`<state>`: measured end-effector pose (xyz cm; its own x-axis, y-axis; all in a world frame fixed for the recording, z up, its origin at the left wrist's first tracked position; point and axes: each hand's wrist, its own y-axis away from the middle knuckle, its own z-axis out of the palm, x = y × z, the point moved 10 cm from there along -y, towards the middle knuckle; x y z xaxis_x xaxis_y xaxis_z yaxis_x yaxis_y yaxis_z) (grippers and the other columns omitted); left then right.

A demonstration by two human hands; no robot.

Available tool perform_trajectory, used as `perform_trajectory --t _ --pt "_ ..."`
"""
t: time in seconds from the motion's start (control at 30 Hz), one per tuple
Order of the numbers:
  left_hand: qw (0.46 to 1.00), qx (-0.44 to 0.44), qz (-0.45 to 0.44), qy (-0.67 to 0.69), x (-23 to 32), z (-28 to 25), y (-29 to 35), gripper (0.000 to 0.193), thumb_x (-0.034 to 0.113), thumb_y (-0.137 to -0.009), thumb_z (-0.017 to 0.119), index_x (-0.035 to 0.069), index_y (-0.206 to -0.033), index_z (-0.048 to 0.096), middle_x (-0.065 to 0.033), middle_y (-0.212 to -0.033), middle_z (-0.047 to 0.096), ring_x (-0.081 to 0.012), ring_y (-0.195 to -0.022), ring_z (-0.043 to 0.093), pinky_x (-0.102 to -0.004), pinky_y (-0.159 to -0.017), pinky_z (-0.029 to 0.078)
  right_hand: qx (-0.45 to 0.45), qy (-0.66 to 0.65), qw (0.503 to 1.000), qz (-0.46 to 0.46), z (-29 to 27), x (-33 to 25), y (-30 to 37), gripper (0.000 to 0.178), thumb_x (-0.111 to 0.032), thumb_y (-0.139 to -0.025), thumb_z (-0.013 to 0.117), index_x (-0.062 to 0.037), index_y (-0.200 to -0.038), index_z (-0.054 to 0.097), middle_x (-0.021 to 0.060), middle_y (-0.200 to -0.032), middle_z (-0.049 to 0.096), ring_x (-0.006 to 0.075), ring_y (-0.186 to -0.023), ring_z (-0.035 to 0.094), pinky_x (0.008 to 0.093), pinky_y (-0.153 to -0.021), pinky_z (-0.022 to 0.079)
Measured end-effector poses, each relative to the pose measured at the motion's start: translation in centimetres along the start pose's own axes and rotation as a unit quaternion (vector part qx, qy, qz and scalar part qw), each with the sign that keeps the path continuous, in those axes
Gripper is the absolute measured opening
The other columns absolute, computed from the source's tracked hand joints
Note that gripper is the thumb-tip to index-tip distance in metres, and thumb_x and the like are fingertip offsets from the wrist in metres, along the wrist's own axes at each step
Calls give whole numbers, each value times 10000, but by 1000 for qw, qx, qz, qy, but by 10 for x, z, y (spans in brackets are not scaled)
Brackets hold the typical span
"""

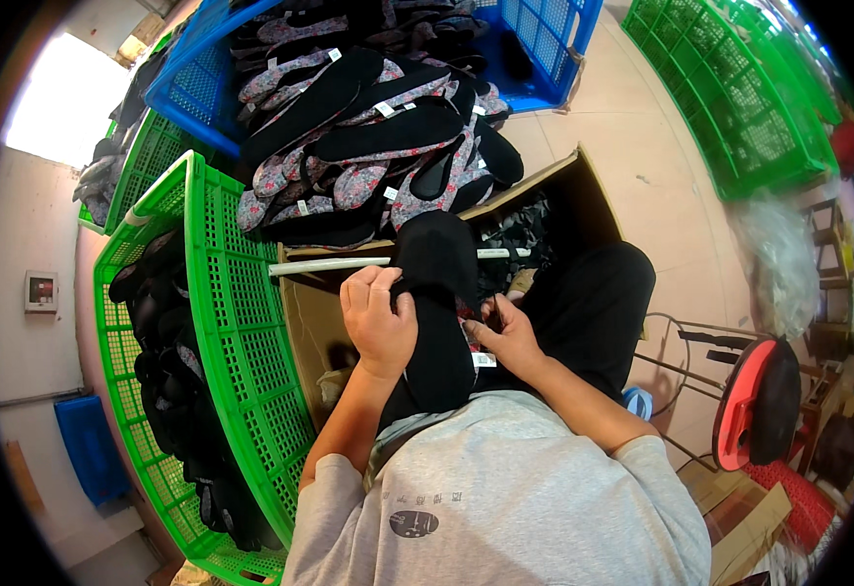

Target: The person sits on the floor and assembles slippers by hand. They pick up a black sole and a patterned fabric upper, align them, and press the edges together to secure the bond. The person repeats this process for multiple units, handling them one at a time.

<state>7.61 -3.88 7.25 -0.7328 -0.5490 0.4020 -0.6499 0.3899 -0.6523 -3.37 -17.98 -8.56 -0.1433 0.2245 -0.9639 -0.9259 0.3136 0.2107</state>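
A black-soled slipper [437, 337] lies lengthwise over my lap, sole up, its toe pointing away from me. On its left edge my left hand [380, 317] is closed, thumb and fingers gripping the side. At the right edge my right hand [513, 340] is closed in a pinch, close to a bit of floral fabric and a small white tag [484, 360]. Something small and dark shows between those fingers; I cannot make out what it is. Just beyond the toe rises a heap of slippers [388, 132] with black soles and floral uppers.
A cardboard box [598, 200] with dark scraps stands before my knees, a white rod [334, 265] across it. Left is a green crate [241, 332] of dark slippers; a blue crate [544, 59] stands ahead. Another green crate [725, 98] and a red-rimmed round stool [739, 405] are right.
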Motion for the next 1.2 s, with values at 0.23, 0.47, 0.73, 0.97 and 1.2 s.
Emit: perform_trajectory --t 0.23,0.47,0.73,0.97,1.2 --pt "996 -24 67 44 27 9 -13 356 -21 -617 802 64 -931 658 -86 -937 614 -303 -923 591 -417 -838 463 28 -8 999 -39 -17 -23 -10 202 -112 -894 729 -45 -1030 596 -20 -855 576 45 -780 516 204 -691 426" --pt "994 -36 91 39 39 16 -13 305 36 -631 821 78 -893 670 -63 -928 635 -283 -924 608 -401 -845 454 25 0 994 -102 -12 -63 -35 124 -49 -945 644 -12 -1063 655 -21 -923 607 47 -802 523 204 -721 427" --pt "994 -28 95 53 41 16 -15 276 23 -632 812 80 -858 665 -50 -888 650 -273 -898 621 -391 -837 457 15 0 989 -144 7 -92 -47 110 -96 -948 662 -22 -1029 661 -18 -920 618 56 -810 526 208 -729 432" --pt "991 -30 120 48 46 17 -16 246 15 -639 793 71 -838 659 -40 -882 651 -255 -877 622 -381 -819 453 2 247 956 -157 12 -116 -56 131 -133 -910 700 -24 -926 628 7 -805 599 92 -770 519 262 -695 431" --pt "990 -25 133 39 50 17 -15 220 10 -641 782 69 -808 652 -38 -861 643 -249 -842 620 -383 -799 451 -26 16 1000 -1 1 -97 -69 144 -155 -916 677 -52 -873 586 11 -764 572 108 -651 498 256 -570 397"
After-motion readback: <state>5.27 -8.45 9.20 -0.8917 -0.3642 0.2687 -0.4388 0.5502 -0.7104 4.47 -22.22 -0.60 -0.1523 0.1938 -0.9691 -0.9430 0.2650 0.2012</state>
